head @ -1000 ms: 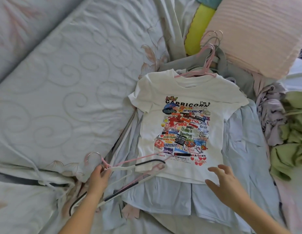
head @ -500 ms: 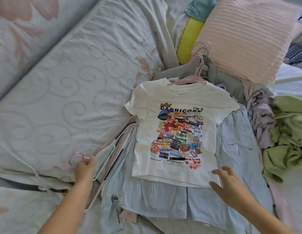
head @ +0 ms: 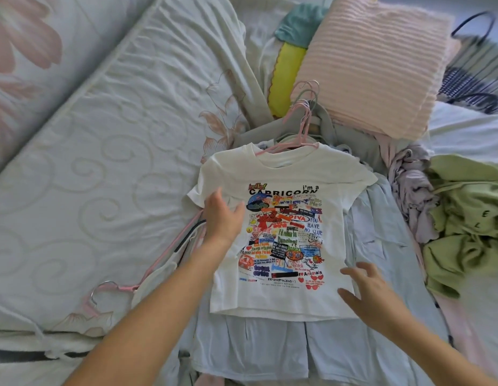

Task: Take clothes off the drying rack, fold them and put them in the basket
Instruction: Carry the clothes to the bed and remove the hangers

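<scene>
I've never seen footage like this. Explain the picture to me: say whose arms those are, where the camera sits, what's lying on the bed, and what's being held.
There is no machine here. These are a person's two bare arms, filmed by one wide-angle camera worn on their head and looking down. On the pale quilted bed cover lies a white T-shirt with a colourful slogan print, spread flat over a light blue garment. Pink wire hangers sit at its collar, and a loose bunch of pink, white and black hangers lies to its left. A pink ribbed cushion and a crumpled green garment lie nearby. The left hand is open over the shirt's sleeve. The right hand is open, fingers spread, near the hem. Neither holds anything.
</scene>
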A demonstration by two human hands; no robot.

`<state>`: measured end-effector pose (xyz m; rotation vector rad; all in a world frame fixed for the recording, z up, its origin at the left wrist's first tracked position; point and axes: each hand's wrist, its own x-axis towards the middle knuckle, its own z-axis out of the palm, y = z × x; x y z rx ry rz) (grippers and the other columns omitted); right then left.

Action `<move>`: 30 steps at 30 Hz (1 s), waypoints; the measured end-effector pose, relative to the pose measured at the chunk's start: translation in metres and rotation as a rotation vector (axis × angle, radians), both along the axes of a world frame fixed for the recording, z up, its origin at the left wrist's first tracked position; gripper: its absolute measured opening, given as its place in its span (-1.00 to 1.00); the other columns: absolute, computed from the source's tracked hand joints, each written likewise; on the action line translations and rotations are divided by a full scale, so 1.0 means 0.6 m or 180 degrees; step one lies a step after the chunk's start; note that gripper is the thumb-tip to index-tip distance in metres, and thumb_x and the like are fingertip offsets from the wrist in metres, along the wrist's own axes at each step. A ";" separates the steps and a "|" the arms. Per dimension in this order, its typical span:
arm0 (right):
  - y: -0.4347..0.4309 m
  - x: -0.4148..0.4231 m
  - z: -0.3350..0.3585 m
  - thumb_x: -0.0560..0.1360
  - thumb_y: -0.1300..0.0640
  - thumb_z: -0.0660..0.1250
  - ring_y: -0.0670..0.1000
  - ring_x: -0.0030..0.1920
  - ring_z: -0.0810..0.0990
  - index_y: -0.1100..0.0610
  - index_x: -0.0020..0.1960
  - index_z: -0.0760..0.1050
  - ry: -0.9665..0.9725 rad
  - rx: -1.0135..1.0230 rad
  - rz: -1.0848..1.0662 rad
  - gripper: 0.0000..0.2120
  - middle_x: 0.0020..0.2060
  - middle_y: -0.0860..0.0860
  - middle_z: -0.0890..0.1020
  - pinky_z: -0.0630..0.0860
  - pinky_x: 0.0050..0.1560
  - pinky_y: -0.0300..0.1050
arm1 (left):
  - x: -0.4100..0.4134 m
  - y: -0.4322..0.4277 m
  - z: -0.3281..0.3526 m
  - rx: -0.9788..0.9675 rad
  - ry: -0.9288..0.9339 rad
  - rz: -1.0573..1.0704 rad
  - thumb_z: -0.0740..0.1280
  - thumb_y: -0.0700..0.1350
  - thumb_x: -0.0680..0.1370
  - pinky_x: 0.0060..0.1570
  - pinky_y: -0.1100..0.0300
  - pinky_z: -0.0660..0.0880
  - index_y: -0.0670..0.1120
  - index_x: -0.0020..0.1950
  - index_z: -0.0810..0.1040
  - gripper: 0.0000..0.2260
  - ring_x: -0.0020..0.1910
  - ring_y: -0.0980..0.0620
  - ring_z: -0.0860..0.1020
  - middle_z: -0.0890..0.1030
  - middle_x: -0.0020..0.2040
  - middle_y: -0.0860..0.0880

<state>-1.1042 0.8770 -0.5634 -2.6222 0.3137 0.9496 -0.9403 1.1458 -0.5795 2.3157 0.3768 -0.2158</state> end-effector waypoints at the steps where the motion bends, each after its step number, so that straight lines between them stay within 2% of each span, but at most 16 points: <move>1: -0.001 0.015 0.006 0.58 -0.13 0.20 -0.04 0.10 0.54 -0.06 0.43 0.25 -0.0087 0.0011 -0.0056 -0.54 0.46 0.01 0.15 0.48 0.07 -0.14 | 0.032 -0.014 0.006 0.0091 -0.0082 -0.0158 0.36 -0.05 0.54 0.38 0.02 0.26 -0.26 0.46 0.24 -0.42 0.37 -0.16 0.32 0.37 0.37 -0.22; 7: 0.010 0.049 0.013 0.56 -0.14 0.22 -0.05 0.12 0.56 -0.07 0.42 0.29 -0.0422 0.0272 -0.0302 -0.53 0.45 -0.02 0.19 0.49 0.22 -0.09 | 0.178 -0.052 0.009 0.0928 -0.0314 -0.1043 0.31 -0.05 0.56 0.39 0.00 0.24 -0.20 0.49 0.21 -0.44 0.43 -0.15 0.26 0.32 0.45 -0.17; 10: 0.007 0.020 -0.006 0.56 -0.13 0.23 -0.10 0.10 0.56 -0.10 0.41 0.29 -0.0474 0.0404 -0.0405 -0.56 0.42 -0.07 0.20 0.50 0.15 -0.16 | 0.225 -0.053 0.001 0.1232 -0.0220 -0.1123 0.29 -0.07 0.57 0.37 -0.04 0.27 -0.19 0.49 0.19 -0.45 0.42 -0.17 0.27 0.32 0.45 -0.18; 12: -0.002 -0.010 -0.024 0.55 -0.09 0.26 -0.14 0.06 0.55 -0.11 0.38 0.32 -0.0520 0.0499 -0.0543 -0.59 0.40 -0.08 0.24 0.49 0.09 -0.23 | 0.247 -0.046 -0.010 0.1385 -0.0057 -0.1134 0.27 -0.07 0.57 0.31 -0.08 0.33 -0.18 0.47 0.20 -0.48 0.39 -0.18 0.32 0.36 0.41 -0.19; 15: -0.023 -0.049 -0.041 0.51 -0.02 0.34 -0.19 0.02 0.52 -0.10 0.28 0.42 -0.0611 0.0661 -0.0821 -0.64 0.32 -0.07 0.34 0.51 0.05 -0.20 | 0.256 -0.037 -0.030 0.1634 0.0255 -0.1263 0.25 -0.05 0.56 0.19 -0.10 0.42 -0.15 0.37 0.27 -0.58 0.25 -0.22 0.45 0.46 0.30 -0.20; 18: -0.044 -0.069 -0.040 0.49 0.05 0.38 -0.24 -0.04 0.52 -0.07 0.24 0.47 -0.0682 0.0655 -0.1028 -0.67 0.26 -0.07 0.37 0.52 0.00 -0.18 | 0.244 -0.034 -0.052 0.1812 0.0000 -0.1389 0.28 -0.02 0.55 0.05 -0.04 0.45 -0.12 0.21 0.44 -0.71 0.10 -0.21 0.51 0.55 0.13 -0.16; 20: -0.051 -0.070 -0.033 0.51 0.07 0.37 -0.26 -0.05 0.51 -0.04 0.25 0.47 -0.0674 0.0629 -0.1064 -0.68 0.26 -0.06 0.37 0.48 -0.03 -0.24 | 0.229 -0.037 -0.061 0.1603 -0.0145 -0.1481 0.27 -0.02 0.56 -0.06 0.01 0.46 -0.07 0.14 0.55 -0.79 0.05 -0.19 0.53 0.60 0.08 -0.13; 23: -0.052 -0.063 -0.022 0.52 0.09 0.36 -0.20 -0.02 0.52 -0.01 0.28 0.46 -0.0743 0.0635 -0.1113 -0.66 0.28 -0.05 0.36 0.47 -0.01 -0.23 | 0.203 -0.045 -0.044 0.0803 -0.0293 -0.1250 0.32 0.00 0.55 -0.14 0.08 0.48 -0.01 0.02 0.64 -0.84 -0.06 -0.12 0.57 0.66 -0.03 -0.06; 27: -0.041 -0.040 0.012 0.51 0.09 0.36 -0.18 0.03 0.52 0.00 0.33 0.42 -0.0879 0.0831 -0.1166 -0.60 0.29 -0.05 0.36 0.49 0.04 -0.20 | 0.135 -0.056 0.026 0.0099 -0.0522 -0.1251 0.43 -0.05 0.49 -0.24 0.17 0.38 -0.03 -0.14 0.64 -0.93 -0.18 -0.05 0.57 0.62 -0.22 0.02; 30: -0.030 -0.004 0.067 0.47 0.09 0.41 -0.14 0.04 0.52 0.06 0.35 0.40 -0.1271 0.1019 -0.1357 -0.53 0.21 -0.06 0.41 0.51 0.08 -0.10 | 0.055 -0.053 0.101 -0.0247 -0.0579 -0.1155 0.48 -0.05 0.44 -0.25 0.15 0.43 -0.04 -0.13 0.66 -0.92 -0.22 -0.01 0.55 0.63 -0.22 0.03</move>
